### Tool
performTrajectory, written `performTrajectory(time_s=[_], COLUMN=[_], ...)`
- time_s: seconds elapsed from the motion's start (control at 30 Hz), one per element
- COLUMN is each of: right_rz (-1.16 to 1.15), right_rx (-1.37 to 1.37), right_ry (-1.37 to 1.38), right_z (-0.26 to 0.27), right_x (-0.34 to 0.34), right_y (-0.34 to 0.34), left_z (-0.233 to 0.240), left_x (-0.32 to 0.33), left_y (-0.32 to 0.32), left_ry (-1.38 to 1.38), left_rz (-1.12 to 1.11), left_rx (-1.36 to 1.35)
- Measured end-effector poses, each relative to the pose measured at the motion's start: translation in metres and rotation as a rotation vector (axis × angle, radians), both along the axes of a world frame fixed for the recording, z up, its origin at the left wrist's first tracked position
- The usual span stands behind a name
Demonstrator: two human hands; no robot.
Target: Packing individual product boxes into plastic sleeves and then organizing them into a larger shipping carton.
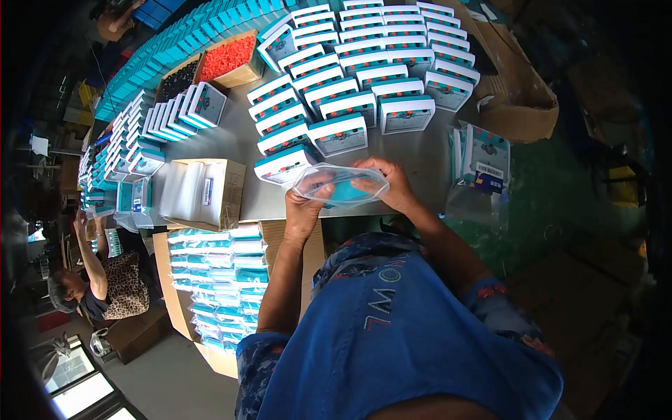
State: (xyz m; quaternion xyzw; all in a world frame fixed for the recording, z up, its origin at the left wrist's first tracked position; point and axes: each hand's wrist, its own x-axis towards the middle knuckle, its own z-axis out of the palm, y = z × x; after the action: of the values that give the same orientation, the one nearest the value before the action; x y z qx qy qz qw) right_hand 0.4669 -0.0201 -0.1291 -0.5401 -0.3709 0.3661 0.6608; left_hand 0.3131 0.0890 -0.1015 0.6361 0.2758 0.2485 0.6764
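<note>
Both hands hold a clear plastic bag [383, 190] with its mouth spread wide towards me. Through it shows a teal case [347, 192], seemingly inside the bag. My left hand [303, 212] grips the left side of the rim, its thumb over the edge. On the right side, my right hand [396, 188] pinches the rim between thumb and fingers. Just beyond my hands stand rows of white-and-teal boxed devices [340, 135] with red knobs on a metal table [236, 142]. The nearest white-and-teal device [283, 167] is partly hidden by the bag and my left hand.
A carton of flat clear bags [231, 194] stands left. Below it, an open carton [178, 310] holds bagged devices [220, 283]. Red parts [228, 56] and black parts [178, 81] fill boxes farther back. Bagged units [485, 152] sit at the right edge. Another person [113, 286] works at left.
</note>
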Motion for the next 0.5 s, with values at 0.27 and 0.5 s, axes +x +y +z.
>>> performTrajectory(time_s=[0.27, 0.5], right_rz=[-0.076, 0.112], right_rx=[0.035, -0.014], right_ry=[-0.343, -1.248], right_z=[0.065, 0.114], right_x=[0.014, -0.02], right_y=[0.001, 0.034], left_z=[0.043, 0.054], left_x=[-0.026, -0.02], left_y=[0.017, 0.006], left_ry=[-0.029, 0.013], left_rz=[0.065, 0.09], left_rx=[0.44, 0.333])
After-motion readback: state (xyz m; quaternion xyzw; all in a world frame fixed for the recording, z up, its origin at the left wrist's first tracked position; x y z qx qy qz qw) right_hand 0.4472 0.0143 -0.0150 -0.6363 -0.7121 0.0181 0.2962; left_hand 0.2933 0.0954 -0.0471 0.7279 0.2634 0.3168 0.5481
